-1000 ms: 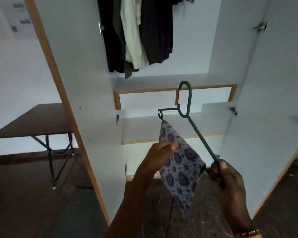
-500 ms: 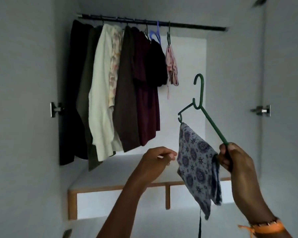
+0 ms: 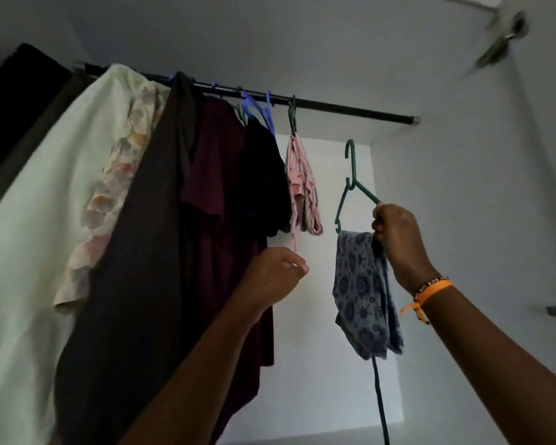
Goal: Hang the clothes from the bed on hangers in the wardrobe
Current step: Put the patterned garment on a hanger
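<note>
My right hand (image 3: 397,239) grips one sloping arm of a green plastic hanger (image 3: 350,184). A blue patterned cloth (image 3: 365,293) is draped on the hanger and hangs beside my wrist. A dark cord (image 3: 379,396) trails down from the cloth. The hanger's hook points up, below the black wardrobe rail (image 3: 350,111) and apart from it. My left hand (image 3: 275,276) is raised left of the cloth with its fingers curled and holds nothing; a thin pink string ends just above it.
Several garments fill the rail's left part: cream (image 3: 45,220), dark brown (image 3: 148,252), maroon (image 3: 219,220), black (image 3: 260,187). A small pink striped piece (image 3: 302,187) hangs on a green hanger. The rail is bare to its right. The wardrobe side wall (image 3: 463,220) stands close on the right.
The view has tilted up from the shelves to the rail. My right hand has lifted the hanger and cloth toward the rail. My left hand has let go of the cloth.
</note>
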A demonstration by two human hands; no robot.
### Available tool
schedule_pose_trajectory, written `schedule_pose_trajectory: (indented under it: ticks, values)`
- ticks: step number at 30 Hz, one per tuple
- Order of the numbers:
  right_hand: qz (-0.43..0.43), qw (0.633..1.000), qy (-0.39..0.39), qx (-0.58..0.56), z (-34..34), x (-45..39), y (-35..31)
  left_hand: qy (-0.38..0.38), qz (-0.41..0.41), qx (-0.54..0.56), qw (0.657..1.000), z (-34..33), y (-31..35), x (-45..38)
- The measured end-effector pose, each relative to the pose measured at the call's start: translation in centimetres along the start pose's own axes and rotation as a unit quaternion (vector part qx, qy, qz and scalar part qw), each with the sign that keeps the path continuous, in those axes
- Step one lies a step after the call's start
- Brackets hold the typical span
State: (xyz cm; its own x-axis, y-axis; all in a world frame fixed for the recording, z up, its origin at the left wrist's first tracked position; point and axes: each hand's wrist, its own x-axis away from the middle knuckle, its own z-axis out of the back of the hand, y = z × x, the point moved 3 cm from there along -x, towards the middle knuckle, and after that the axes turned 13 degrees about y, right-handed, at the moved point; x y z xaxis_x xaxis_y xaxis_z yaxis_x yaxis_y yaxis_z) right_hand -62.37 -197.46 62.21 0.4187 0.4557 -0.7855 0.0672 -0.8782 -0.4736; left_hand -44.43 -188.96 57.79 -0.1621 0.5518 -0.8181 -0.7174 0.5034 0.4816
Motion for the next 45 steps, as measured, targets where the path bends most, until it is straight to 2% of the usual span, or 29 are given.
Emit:
schedule_pose_trajectory:
  ticks: [4, 8, 13, 18, 21, 27, 32, 37, 40, 45]
  values:
    - [0.082, 0.994, 0.02, 0.067, -5.1, -9.6, 1.5, 0.028, -0.006, -0.011, 1.0, -1.5, -1.2, -8.5]
    - [0.097, 0.994, 0.018, 0.048, -9.4, -18.0, 1.0, 0.032, -0.047, -0.041, 0.998, -3.0, -1.3, -14.4]
    - [0.136, 0.99, 0.007, 0.047, -13.1, -25.9, 1.1, 0.061, -0.058, -0.048, 0.995, -4.7, -1.2, -19.6]
    - [0.107, 0.994, 0.007, 0.013, -14.8, -31.1, 1.3, 0.084, -0.063, -0.041, 0.994, -6.2, -0.1, -23.5]
    - [0.097, 0.995, -0.028, 0.024, -15.2, -33.0, 1.3, 0.092, -0.063, -0.047, 0.993, -7.1, 0.5, -25.0]
    - [0.062, 0.991, -0.116, -0.004, -15.9, -32.5, 1.9, 0.107, -0.066, -0.077, 0.989, -8.1, 0.6, -25.7]
    - [-0.05, 0.975, -0.182, -0.115, -16.7, -30.3, 1.9, 0.144, -0.066, -0.075, 0.985, -7.9, 0.1, -25.1]
    - [-0.024, 0.976, -0.198, -0.088, -16.5, -26.4, 5.3, 0.177, -0.04, -0.097, 0.979, -7.8, -0.9, -23.4]
    - [0.004, 0.972, -0.214, -0.093, -16.6, -23.5, 8.5, 0.167, -0.012, -0.118, 0.979, -8.1, -1.5, -22.0]
    - [0.018, 0.98, -0.193, -0.05, -15.3, -17.8, 12.0, 0.152, 0.033, -0.119, 0.981, -7.5, -2.3, -18.7]
